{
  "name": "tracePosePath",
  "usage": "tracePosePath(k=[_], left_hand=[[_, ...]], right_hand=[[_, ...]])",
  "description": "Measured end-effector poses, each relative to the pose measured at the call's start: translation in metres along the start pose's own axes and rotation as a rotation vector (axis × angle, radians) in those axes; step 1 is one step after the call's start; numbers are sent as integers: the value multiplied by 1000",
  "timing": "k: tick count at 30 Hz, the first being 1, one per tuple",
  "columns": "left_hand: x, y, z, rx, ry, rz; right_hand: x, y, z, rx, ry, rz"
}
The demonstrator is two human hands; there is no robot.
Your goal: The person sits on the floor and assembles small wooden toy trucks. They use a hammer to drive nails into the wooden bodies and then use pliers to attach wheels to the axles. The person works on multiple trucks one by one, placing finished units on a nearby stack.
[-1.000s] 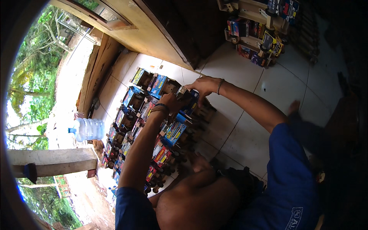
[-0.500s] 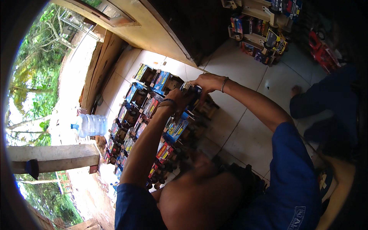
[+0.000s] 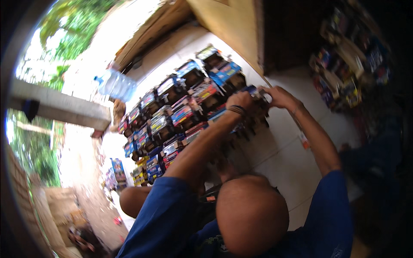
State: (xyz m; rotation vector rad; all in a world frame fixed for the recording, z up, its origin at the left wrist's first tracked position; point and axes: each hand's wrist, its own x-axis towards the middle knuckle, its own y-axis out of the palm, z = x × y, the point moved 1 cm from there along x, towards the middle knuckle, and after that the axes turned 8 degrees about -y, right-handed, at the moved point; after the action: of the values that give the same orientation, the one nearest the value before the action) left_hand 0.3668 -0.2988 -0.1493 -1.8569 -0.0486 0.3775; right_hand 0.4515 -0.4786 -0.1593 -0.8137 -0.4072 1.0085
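Out ahead of me, both arms reach to the far end of a block of boxy toy trucks (image 3: 183, 115) with bright printed panels and dark wheels, set close together in rows on the floor. My left hand (image 3: 241, 101) is closed around the near left side of one toy truck (image 3: 260, 104). On its far right side, my right hand (image 3: 282, 98) grips the same truck with bent fingers. Blur and my fingers hide most of this truck, and I cannot tell whether it touches its neighbours.
A clear plastic water jug (image 3: 116, 84) lies beyond the rows at left, near a concrete post (image 3: 64, 103). More toys stand in a group (image 3: 344, 60) at far right. A yellowish wall (image 3: 232, 21) borders the tiled floor (image 3: 275, 159). A small orange-and-white item (image 3: 304, 142) lies near my right forearm.
My view has swung, so the rows, post and jug sit differently in it. Both hands stay on the truck at the end of the rows.
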Motion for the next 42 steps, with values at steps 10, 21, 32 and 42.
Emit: tracePosePath(k=[10,21,32,42], left_hand=[[-8,-74,17,8,135,299],[-102,-167,173,28,177,270],[-257,-191,393,-212,-323,294],[-336,-164,530,-224,-809,-143]], right_hand=[[-3,1,-1,-42,-44,-5],[-38,-24,21,-241,203,-1],[63,6,172,-353,-424,41],[238,85,333,-780,-927,598]])
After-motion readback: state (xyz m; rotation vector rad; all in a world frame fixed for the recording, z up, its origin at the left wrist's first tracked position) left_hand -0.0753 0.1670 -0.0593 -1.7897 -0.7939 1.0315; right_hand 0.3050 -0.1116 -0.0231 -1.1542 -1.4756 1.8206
